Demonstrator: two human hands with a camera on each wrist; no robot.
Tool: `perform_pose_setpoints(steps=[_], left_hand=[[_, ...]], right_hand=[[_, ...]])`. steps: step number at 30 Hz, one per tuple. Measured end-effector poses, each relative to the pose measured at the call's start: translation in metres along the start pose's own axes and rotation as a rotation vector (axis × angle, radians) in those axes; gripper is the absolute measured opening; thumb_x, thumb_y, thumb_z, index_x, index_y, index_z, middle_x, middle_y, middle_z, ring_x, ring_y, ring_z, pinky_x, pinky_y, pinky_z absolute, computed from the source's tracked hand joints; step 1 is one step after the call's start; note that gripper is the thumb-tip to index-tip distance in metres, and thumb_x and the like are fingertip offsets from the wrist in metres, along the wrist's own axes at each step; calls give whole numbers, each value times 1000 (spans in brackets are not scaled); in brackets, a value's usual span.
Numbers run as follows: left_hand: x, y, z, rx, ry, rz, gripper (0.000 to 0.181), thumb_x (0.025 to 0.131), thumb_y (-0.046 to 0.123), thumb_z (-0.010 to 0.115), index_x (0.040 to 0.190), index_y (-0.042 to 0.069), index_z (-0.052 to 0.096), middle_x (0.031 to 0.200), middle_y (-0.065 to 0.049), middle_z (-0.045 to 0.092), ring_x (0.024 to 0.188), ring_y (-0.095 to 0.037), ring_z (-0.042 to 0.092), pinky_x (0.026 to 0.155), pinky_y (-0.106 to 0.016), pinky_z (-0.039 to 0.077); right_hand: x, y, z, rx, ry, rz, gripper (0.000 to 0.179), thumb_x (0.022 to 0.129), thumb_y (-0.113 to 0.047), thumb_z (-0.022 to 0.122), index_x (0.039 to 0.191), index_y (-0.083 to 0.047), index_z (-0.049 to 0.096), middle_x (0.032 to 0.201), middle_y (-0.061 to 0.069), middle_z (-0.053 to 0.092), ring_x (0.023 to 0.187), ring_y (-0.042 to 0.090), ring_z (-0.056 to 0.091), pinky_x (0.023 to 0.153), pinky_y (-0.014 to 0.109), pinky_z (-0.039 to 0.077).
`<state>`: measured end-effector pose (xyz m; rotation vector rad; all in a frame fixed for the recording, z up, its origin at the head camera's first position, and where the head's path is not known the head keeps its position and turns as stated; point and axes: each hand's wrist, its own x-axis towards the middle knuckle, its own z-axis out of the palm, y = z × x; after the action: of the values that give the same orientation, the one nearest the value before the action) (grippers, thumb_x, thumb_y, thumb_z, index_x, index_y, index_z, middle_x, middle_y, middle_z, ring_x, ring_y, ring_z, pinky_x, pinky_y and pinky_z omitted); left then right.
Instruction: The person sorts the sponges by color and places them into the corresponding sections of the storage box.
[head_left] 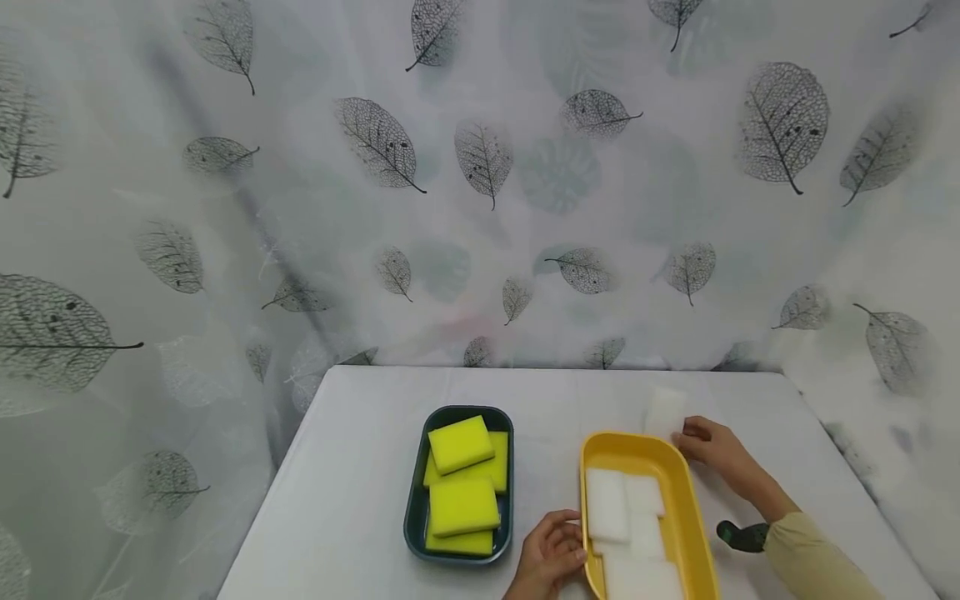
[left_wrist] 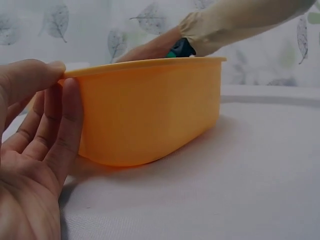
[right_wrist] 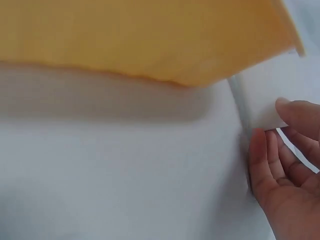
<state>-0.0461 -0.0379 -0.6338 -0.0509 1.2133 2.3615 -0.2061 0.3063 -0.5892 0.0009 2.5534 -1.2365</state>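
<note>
A yellow plastic tub (head_left: 686,521) stands on the right part of the table, with several white sponges (head_left: 606,504) lying inside. At its left side, my left hand (head_left: 551,550) pinches the rim, thumb on top and fingers against the outer wall in the left wrist view (left_wrist: 37,120). Beyond the tub's far right corner, my right hand (head_left: 716,454) holds another white sponge (head_left: 666,412) by its edge. In the right wrist view, the thumb lies on that sponge (right_wrist: 265,95) and the fingers curl beneath it.
Left of the yellow tub stands a dark teal tub (head_left: 414,512) with several yellow sponges (head_left: 461,444) stacked in it. Both tubs rest on a white-covered table (head_left: 337,500). A leaf-patterned curtain (head_left: 480,250) hangs behind the table and along its sides.
</note>
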Motion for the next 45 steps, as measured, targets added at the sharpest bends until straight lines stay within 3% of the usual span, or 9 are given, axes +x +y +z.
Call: perform_pose_setpoints(steps=[5,12,17,23,27,30,35,39,45], left_hand=[[2,4,1,6,18,11,54,92,2,72,143,3,54,113,-1,65,98,-11,65,78,-21,59],[-1,11,5,108,61,6,51,91,3,74,139,0,60,109,-1,68,97,-11,69,78,-23,61],[-2,24,12,239,82,5,47,89,1,76,134,0,64,106,-2,67,92,-11,69,77,-24,62],[-5,29,20,271,87,28,49,86,-3,74,133,-3,62,104,-2,67,87,-11,68,72,-23,62],[-6,29,23,284,110,25,50,83,-5,73,132,-4,62,101,-2,67,84,-9,67,69,-22,61],[-7,29,25,302,133,27,50,82,-6,71,132,-4,62,99,-2,66,80,-9,66,67,-21,60],[-9,29,30,341,159,38,52,79,-6,68,131,-3,62,98,-3,65,74,-8,64,65,-20,57],[-10,29,33,368,168,39,52,79,-5,68,131,-2,63,98,-2,65,70,-7,62,64,-20,56],[-12,30,36,434,188,34,49,80,-4,69,128,2,65,98,-1,64,68,-6,61,63,-19,53]], right_hand=[[-10,-3,-3,62,47,31,78,104,-47,60,149,12,37,146,37,49,111,26,70,92,34,63],[-32,-19,-1,86,132,1,75,104,-47,61,149,9,41,143,35,51,109,27,70,88,34,64],[-53,-31,3,49,226,-70,64,104,-42,62,145,6,49,138,31,57,100,3,66,86,32,64],[-71,-42,5,-11,354,-85,55,105,-37,62,140,5,54,128,29,65,80,-17,57,73,17,59],[-82,-53,7,16,306,-67,56,105,-39,61,141,4,54,131,28,64,83,-14,59,77,25,63],[-91,-62,11,28,235,-59,60,104,-41,62,144,3,51,136,28,61,93,0,67,82,33,65],[-107,-69,21,-15,180,-13,67,104,-35,64,154,1,36,140,29,56,101,22,71,78,33,64],[-118,-70,29,-53,154,0,69,102,-24,65,157,0,30,134,27,58,99,22,71,75,28,62],[-132,-71,42,-129,153,-16,65,99,-19,68,151,4,36,116,14,67,95,13,65,74,23,58]])
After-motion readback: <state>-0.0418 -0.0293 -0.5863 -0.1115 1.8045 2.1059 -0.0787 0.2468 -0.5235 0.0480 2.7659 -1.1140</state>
